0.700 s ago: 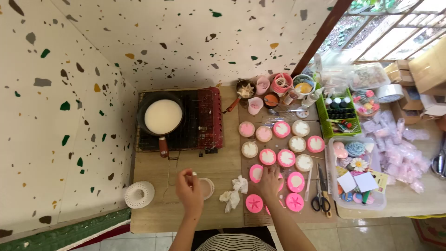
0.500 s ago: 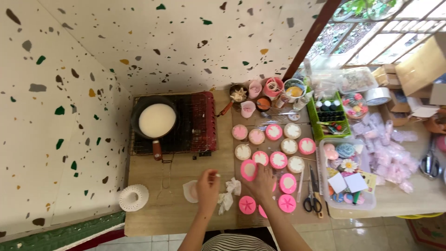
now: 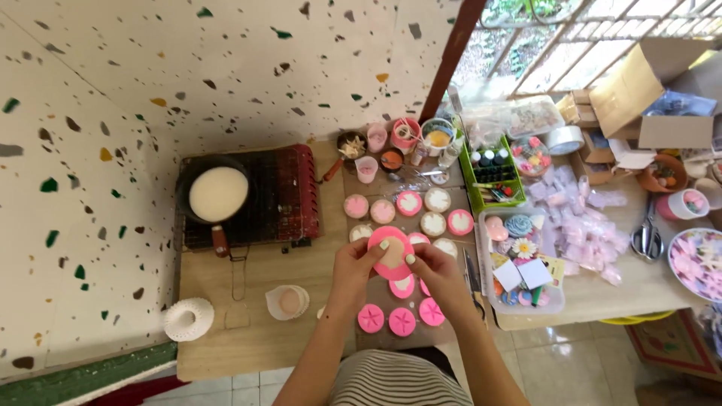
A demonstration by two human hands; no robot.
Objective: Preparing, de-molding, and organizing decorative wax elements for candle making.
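Both hands, left hand [image 3: 352, 265] and right hand [image 3: 436, 269], fingers clamped on round pink mould [image 3: 390, 252] above tabletop [image 3: 226, 338]: looks soft, light, flexible; grip rim edges.

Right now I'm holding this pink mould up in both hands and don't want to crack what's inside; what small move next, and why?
Probably flex the rim gently outward. The round pink mould is lifted off the table, gripped by the left hand and right hand on opposite edges, with a pale filling showing in its middle. Peeling evenly from both sides should loosen it.
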